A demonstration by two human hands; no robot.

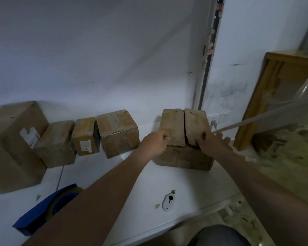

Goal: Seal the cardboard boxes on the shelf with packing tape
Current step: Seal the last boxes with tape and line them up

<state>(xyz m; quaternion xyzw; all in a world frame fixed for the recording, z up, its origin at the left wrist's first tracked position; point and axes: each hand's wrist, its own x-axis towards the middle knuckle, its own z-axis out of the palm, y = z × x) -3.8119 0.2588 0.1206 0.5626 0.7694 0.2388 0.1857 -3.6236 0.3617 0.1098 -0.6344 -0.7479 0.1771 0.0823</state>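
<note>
both hands are on the open box [183, 158], which sits on the white shelf [140, 183] against the wall. left hand [156, 142] is clenched on the near edge of the left flap [172, 126], fingers curled round it. right hand [212, 142] is grasping the near corner of the right flap [196, 124], thumb on top of the flap and fingers reaching past the box's right side; it's a bit blurred. the two flaps lie side by side between the hands with a dark gap down the middle, no tape over it.

left of the left hand, four more boxes are lined up along the wall: taped box [118, 132] nearest, then small box [85, 136], then mid box [56, 144], then big box [12, 146] farthest out. blue tape dispenser [48, 208] is on the shelf well below the left hand, partly hidden by the left forearm. white cutter [169, 201] is on the shelf below both hands, between the forearms, with a tape scrap [156, 206] just beside it. wall socket [219, 118] is above the right hand. wooden frame [252, 103] leans off to the right of the right hand.
</note>
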